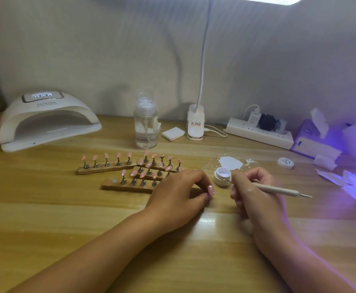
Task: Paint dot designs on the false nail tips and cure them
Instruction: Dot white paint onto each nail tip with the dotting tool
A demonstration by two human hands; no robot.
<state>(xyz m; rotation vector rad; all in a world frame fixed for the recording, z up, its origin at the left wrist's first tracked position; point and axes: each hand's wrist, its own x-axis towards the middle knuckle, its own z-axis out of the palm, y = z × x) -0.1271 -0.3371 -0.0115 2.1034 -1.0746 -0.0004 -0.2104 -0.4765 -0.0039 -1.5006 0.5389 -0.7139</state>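
White gel pot (222,177) just beside your right hand (257,192) gripping dotting pen (278,189): nudge could tip it. Left hand (179,192) pinches nail tip (210,189); slip could smear dots

Pink nail tips (118,155), white paint jar (222,177), cream dotting pen (278,189), wood-grain table (46,208).

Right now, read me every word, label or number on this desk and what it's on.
"SUN": on the white nail lamp; the rest of that line is blurred.
The lamp display: lit digits, unreadable.
Labels on the pump bottle, clip lamp base and round lid: too small to read.
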